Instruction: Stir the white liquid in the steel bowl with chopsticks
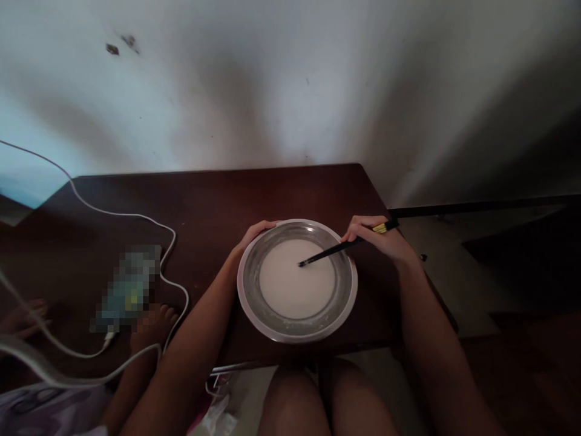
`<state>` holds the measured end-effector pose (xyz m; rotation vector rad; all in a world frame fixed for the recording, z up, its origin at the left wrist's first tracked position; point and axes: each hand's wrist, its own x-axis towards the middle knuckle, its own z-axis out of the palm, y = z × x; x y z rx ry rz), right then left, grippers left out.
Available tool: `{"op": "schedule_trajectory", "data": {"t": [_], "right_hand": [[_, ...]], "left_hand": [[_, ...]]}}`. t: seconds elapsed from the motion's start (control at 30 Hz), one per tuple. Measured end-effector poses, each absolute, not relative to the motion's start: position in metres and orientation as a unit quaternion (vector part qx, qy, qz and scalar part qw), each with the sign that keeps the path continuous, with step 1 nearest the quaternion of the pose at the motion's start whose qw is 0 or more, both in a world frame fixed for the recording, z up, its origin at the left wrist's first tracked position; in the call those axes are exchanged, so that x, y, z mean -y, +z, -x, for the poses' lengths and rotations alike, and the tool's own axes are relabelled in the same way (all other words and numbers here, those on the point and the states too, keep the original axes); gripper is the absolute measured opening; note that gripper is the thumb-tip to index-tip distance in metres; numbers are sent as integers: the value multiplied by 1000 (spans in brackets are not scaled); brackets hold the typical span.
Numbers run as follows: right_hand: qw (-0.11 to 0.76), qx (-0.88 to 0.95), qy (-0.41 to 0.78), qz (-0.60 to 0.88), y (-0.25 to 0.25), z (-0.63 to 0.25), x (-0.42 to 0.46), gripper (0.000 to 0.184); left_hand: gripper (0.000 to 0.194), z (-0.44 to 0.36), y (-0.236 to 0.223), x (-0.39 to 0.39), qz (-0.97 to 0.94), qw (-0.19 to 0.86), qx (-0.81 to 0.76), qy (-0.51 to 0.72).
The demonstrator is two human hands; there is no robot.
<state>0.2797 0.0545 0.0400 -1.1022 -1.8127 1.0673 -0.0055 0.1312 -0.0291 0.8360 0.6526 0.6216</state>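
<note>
A wide metal bowl [252,278] stands near the front edge of the dark table, holding a smooth, milky white liquid [293,281]. My left hand [255,231] grips the bowl's far left side, its fingers partly hidden around the rim. Black chopsticks [330,249] with yellow marks near the top are held in my right hand [370,233], above the bowl's right edge. They slant down to the left, and their tips touch the liquid near its middle.
Left of the bowl, another person's hand [158,321] rests by a blurred phone-like device [129,287]. A white cable [136,215] runs across the table [218,200]. A pale wall [290,79] rises behind; a crumpled white plastic bag [220,418] lies below the table's front edge.
</note>
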Motion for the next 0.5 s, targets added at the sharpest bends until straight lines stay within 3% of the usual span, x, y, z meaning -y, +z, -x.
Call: {"op": "schedule_trajectory", "data": {"t": [0.17, 0.37, 0.5], "right_hand": [[323, 728, 458, 396, 41, -278, -54, 24], [381, 700, 428, 427, 41, -281, -55, 27], [344, 715, 450, 411, 41, -278, -54, 25]], "left_hand": [[37, 6, -31, -133, -391, 815, -318, 285], [38, 6, -31, -133, -393, 815, -314, 286], [40, 5, -28, -131, -389, 812, -323, 292]]}}
